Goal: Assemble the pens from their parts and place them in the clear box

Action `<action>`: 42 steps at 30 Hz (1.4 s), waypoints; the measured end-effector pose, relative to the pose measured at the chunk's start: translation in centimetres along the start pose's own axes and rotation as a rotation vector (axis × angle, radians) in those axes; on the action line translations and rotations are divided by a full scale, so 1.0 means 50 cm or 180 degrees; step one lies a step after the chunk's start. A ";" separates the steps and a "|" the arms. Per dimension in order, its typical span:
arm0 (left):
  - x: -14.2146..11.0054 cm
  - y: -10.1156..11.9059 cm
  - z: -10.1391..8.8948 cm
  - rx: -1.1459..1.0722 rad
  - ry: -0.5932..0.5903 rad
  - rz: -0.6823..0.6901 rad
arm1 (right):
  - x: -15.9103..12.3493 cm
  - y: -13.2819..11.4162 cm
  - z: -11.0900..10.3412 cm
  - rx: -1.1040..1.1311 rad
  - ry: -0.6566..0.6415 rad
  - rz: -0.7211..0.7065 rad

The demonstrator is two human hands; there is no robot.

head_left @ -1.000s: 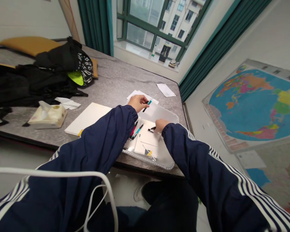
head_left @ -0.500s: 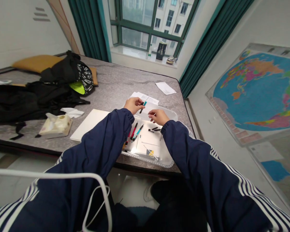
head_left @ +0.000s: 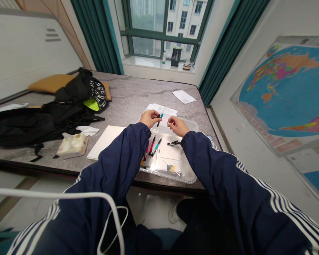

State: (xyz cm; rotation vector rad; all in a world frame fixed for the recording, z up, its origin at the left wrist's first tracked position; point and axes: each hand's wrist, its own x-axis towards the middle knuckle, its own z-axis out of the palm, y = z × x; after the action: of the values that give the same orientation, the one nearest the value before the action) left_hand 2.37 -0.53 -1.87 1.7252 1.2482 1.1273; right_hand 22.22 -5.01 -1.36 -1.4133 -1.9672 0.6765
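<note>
My left hand [head_left: 149, 118] is closed around a teal and black pen [head_left: 160, 119], which stands tilted above a clear plastic box [head_left: 190, 177]. Just to its right, my right hand [head_left: 177, 125] has thumb and fingertips pinched together; whatever they hold, if anything, is too small to make out. Below the hands, the box holds red pens [head_left: 152, 146], another teal pen [head_left: 156, 147] and several short black pen parts [head_left: 172, 143]. Thin rods [head_left: 172, 168] lie toward the box's front, near a yellow and grey patch [head_left: 171, 168].
White papers [head_left: 163, 109] lie behind the box, and a white sheet [head_left: 105, 141] lies to its left. Farther left are a tissue pack [head_left: 73, 144], a black backpack [head_left: 48, 120] and a cap [head_left: 98, 97]. A white cable [head_left: 106, 195] crosses the near left.
My right hand's fingers have drawn together into a pinch. The left hand keeps hold of the pen. The whole view has shifted slightly.
</note>
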 end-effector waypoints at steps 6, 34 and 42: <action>-0.003 0.005 0.000 0.0012 -0.0061 -0.0019 | 0.004 -0.003 0.001 0.0566 0.0036 0.0247; -0.024 0.019 0.020 -0.0612 -0.0791 -0.0444 | 0.001 0.007 0.002 0.0553 -0.0025 -0.0349; -0.028 0.023 0.023 -0.0805 -0.0863 -0.0466 | 0.001 0.008 0.004 0.0440 -0.0070 -0.0411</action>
State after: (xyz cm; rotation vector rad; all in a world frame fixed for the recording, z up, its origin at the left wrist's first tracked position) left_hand 3.64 -2.27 -1.59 1.5123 1.0011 0.8894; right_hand 22.33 -4.88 -1.76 -1.1907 -1.9693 0.7558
